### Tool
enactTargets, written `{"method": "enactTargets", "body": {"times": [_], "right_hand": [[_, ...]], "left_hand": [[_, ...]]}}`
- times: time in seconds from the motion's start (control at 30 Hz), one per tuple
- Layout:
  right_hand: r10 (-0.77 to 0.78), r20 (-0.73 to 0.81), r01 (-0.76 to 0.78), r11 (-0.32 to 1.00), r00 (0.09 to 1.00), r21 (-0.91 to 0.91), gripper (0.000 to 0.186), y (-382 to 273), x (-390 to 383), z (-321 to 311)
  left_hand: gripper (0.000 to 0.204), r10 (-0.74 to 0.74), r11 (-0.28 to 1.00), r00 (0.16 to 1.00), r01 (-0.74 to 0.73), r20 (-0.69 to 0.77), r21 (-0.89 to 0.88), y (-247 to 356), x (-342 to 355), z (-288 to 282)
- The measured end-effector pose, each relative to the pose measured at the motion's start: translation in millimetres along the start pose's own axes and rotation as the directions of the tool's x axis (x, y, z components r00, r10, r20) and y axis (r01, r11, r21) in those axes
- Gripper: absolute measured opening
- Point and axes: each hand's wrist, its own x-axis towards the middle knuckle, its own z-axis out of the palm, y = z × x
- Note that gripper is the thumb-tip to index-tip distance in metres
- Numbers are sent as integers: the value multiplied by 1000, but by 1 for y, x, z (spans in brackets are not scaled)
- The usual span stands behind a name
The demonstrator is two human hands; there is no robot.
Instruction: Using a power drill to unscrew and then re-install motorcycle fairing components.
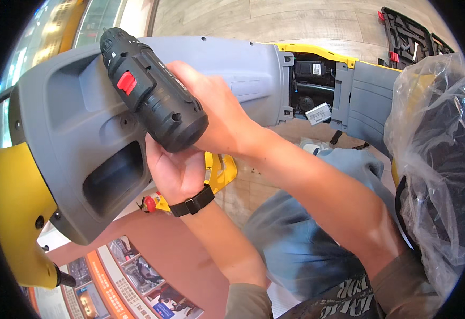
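A black cordless drill (160, 93) with a red switch on top is held at a slant over a large grey plastic housing (232, 66). Its chuck points up and to the left. My right hand (219, 101) is closed around the drill from its right side, with most fingers hidden behind the tool. Below the drill's rear end, my left hand (176, 173) has its palm turned up against it. The left fingertips are out of sight under the tool. The housing has a dark oval recess (114, 175) and a round hollow with a hole, both near the drill.
Farther right, an open compartment (312, 82) shows black parts and a small silver box (318, 113) at its edge. An open black tool case (410, 34) lies on the wood-look floor. Clear plastic sheeting (429, 159) covers a dark shape at right. A yellow part (20, 191) curves at left.
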Motion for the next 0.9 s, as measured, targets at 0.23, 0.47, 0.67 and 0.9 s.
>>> {"method": "enactTargets", "body": {"times": [0.23, 0.47, 0.67, 0.9], "right_hand": [[-84, 8, 83, 996, 996, 12, 42, 0, -2, -26], [75, 98, -80, 995, 992, 52, 39, -18, -32, -53], [247, 217, -272, 957, 944, 98, 37, -26, -46, -62], [361, 334, -399, 915, 871, 53, 35, -32, -53, -66]], "left_hand": [[40, 12, 988, 977, -44, -212, -146, -4, 3, 19], [23, 110, 687, 993, -99, -32, -720, -6, 14, 12], [20, 101, 657, 994, -98, -41, -748, -5, 6, 33], [23, 78, 647, 987, -158, -142, -746, 1, 7, 35]]}}
